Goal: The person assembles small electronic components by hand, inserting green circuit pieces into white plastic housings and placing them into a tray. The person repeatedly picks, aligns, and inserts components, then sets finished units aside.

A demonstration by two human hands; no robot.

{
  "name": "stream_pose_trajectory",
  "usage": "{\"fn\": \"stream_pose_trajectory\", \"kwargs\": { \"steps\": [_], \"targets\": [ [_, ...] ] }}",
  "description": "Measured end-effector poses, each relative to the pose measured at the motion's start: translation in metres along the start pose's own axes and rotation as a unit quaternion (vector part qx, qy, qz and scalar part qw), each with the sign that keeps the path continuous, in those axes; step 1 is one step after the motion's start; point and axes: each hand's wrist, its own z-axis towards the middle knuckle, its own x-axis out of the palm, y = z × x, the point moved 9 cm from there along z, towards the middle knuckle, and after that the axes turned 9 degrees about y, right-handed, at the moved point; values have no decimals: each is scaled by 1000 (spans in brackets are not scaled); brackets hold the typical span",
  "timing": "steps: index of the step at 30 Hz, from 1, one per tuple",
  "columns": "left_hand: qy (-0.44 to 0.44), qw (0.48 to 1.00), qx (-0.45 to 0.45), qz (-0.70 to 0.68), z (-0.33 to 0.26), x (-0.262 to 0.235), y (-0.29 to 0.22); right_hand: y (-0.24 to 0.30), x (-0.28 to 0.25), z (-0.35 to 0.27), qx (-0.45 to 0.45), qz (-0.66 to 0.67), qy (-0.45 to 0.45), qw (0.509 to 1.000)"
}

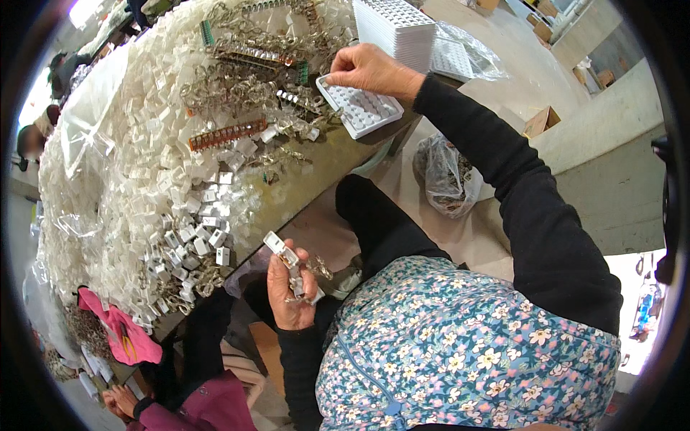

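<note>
My left hand [289, 296] is closed around several small white plastic cases [274, 243], held up in front of the table's edge. A metal key ring with chain [320, 269] hangs beside its fingers. Over the far-left corner of a white tray [368, 115] with rows of round raised spots, my right hand [374, 70] has thumb and fingers pinched together. Whatever sits between those fingertips is hidden. Left of the tray lie tangled key chains [237, 90] and a strip of orange-brown parts [228, 134].
A huge heap of translucent white cases [122, 165] covers the table's left side. Stacked white trays [395, 32] stand behind my right hand. A plastic bag [449, 176] lies on the floor. At lower left are a co-worker's hands [121, 401] and a pink cloth [122, 330].
</note>
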Motion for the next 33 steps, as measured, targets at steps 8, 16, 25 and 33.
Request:
{"fn": "stream_pose_trajectory", "kwargs": {
  "steps": [8, 16, 25, 33],
  "targets": [
    [10, 1000, -9, 8, 10, 22, -2, 161, 101, -76, -288, 80, 128, 946],
    [-14, 998, 21, 55, 2, 25, -8, 178, 134, -86, -310, 27, 138, 940],
    [-10, 999, 17, 39, 2, 14, -5, 170, 151, -82, -280, 102, 146, 943],
    [-71, 995, 46, 48, -4, 7, -12, 166, 157, -87, -272, 161, 145, 938]
  ]
}}
